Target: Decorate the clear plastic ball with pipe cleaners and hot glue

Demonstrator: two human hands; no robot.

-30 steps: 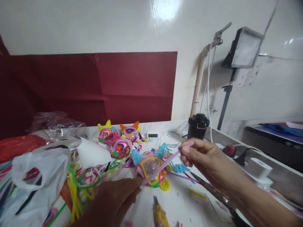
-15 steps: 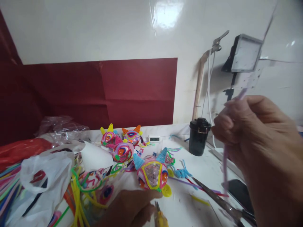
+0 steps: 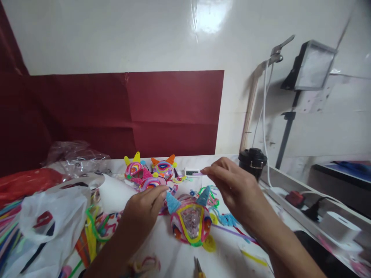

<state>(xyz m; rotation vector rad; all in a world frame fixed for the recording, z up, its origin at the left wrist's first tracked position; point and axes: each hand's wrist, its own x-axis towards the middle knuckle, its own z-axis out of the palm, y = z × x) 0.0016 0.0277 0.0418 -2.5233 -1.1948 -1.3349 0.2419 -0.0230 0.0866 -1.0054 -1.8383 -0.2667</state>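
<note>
Purple pipe cleaner (image 3: 198,174) shows, in the head view, as a short length at the tip of the right hand (image 3: 232,183), in front of a small white display (image 3: 189,172); that hand's grip is pinched closed on it. The left hand (image 3: 143,206) has its fingers bent together just beside one horn of a blue-horned figure (image 3: 189,222), and whether its grip holds anything cannot be told. The figure sits on the worktop (image 3: 226,264) between the two forearms, with a pointed yellow-handled tool (image 3: 199,273) nearer the bottom edge
</note>
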